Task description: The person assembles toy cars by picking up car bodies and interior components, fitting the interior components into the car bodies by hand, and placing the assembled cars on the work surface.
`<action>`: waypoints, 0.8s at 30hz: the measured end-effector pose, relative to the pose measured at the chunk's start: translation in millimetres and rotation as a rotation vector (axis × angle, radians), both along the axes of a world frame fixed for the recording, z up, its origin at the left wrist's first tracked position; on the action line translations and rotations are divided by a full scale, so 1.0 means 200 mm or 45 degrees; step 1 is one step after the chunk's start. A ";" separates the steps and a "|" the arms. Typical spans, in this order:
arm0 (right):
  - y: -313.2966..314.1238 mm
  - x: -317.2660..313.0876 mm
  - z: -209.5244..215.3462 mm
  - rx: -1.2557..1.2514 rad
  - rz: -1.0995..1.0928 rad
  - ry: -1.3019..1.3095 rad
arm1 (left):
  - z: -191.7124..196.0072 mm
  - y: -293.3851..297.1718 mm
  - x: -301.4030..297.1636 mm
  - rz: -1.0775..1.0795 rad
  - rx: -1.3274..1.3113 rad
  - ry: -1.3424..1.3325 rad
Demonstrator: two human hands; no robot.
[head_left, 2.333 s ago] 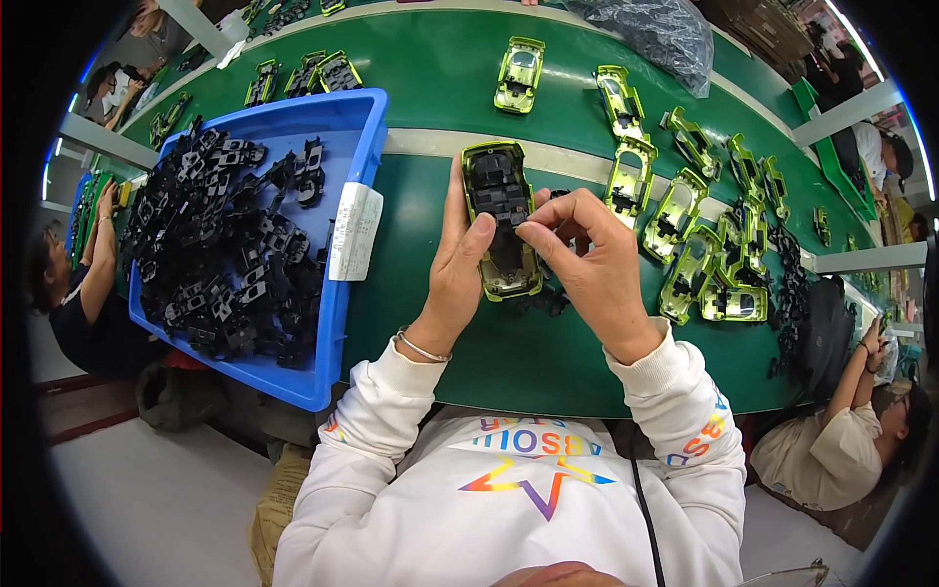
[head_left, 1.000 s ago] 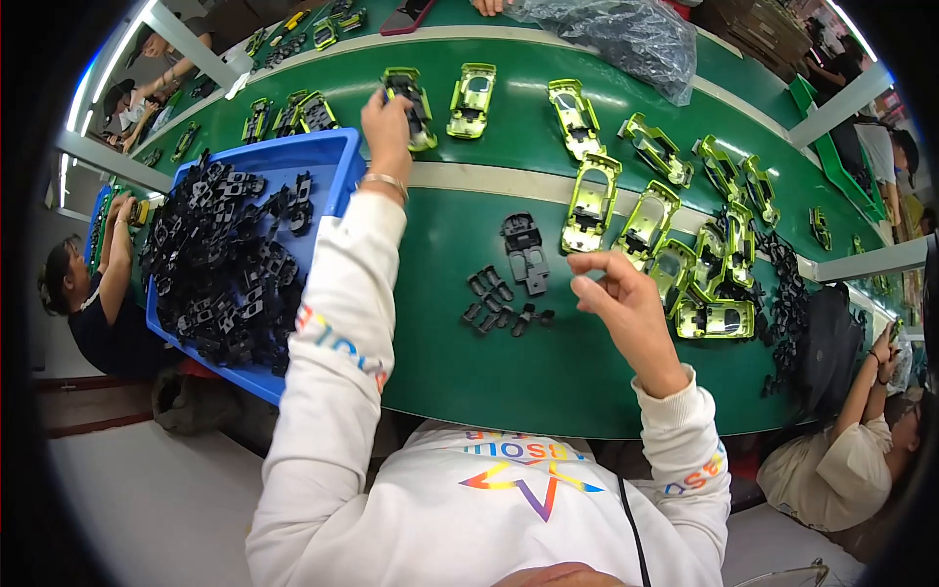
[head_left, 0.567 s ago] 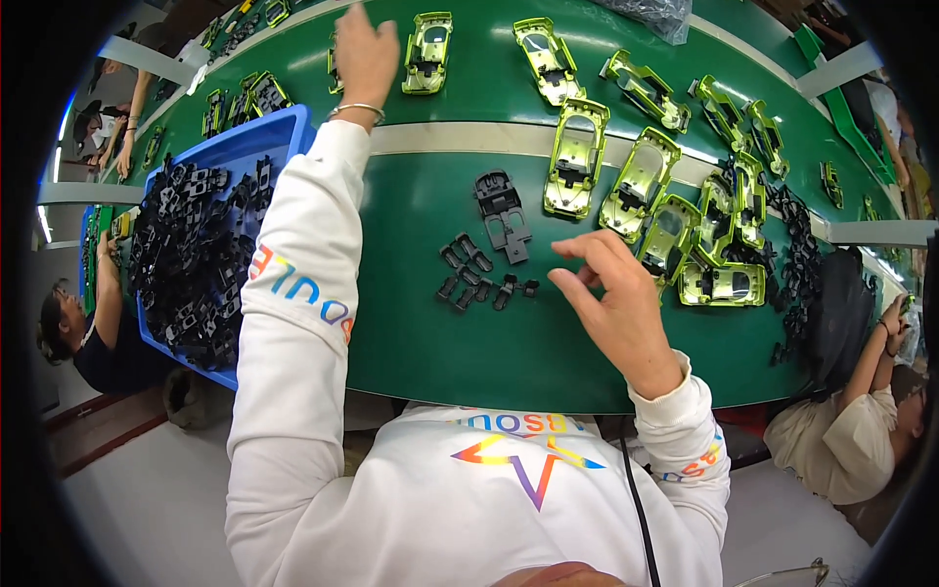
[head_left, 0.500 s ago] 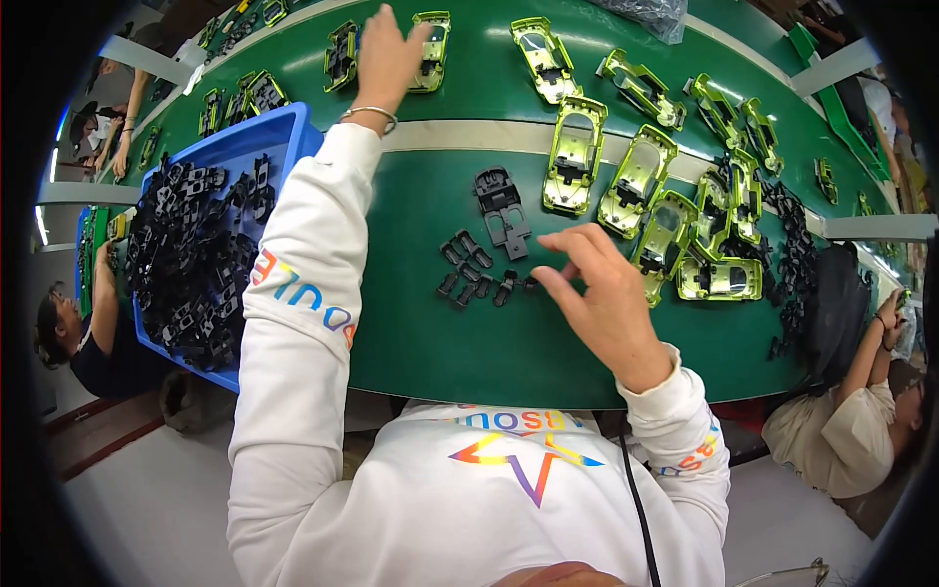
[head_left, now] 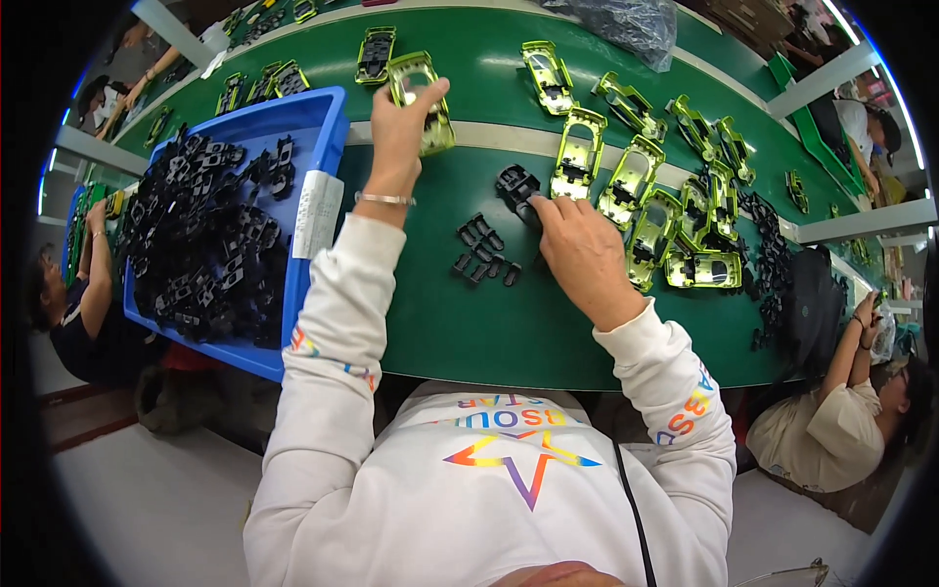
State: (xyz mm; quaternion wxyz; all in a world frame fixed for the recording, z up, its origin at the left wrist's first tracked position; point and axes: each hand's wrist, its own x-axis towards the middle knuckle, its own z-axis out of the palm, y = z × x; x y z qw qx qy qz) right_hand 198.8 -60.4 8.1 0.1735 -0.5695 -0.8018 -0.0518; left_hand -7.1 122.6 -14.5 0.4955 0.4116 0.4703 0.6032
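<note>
My left hand (head_left: 397,135) is closed on the edge of a lime-green toy car body shell (head_left: 413,70), held tilted over the pale strip on the table. Lower and to the right, my right hand (head_left: 589,252) has its fingers closed at the end of a black toy car chassis (head_left: 514,184); its fingertips cover that end. Several small black plastic parts (head_left: 477,240) lie on the green table just left of my right hand. Past my right hand, more lime-green car shells (head_left: 629,179) lie grouped, open side up.
A blue bin (head_left: 331,127) full of black chassis pieces (head_left: 201,235) stands at the left. One green-edged car (head_left: 375,54) lies beyond my left hand. A heap of small black parts (head_left: 768,254) runs down the right side. Clear plastic wrap (head_left: 626,27) lies at the back. People sit on both sides.
My left hand has drawn a green car shell back toward me from the far row. My right hand has moved up and closed on the end of the black chassis.
</note>
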 end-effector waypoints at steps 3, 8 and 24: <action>0.03 0.04 -0.01 0.022 0.033 -0.007 | -0.01 -0.25 -0.06 -0.192 -0.138 -0.293; 0.03 -0.01 -0.02 -0.044 -0.036 0.745 | -0.05 -0.49 -0.07 -0.190 -0.236 -0.607; 0.12 -0.19 0.02 -0.517 -0.250 1.631 | -0.01 -0.56 -0.01 -0.286 -0.295 -0.667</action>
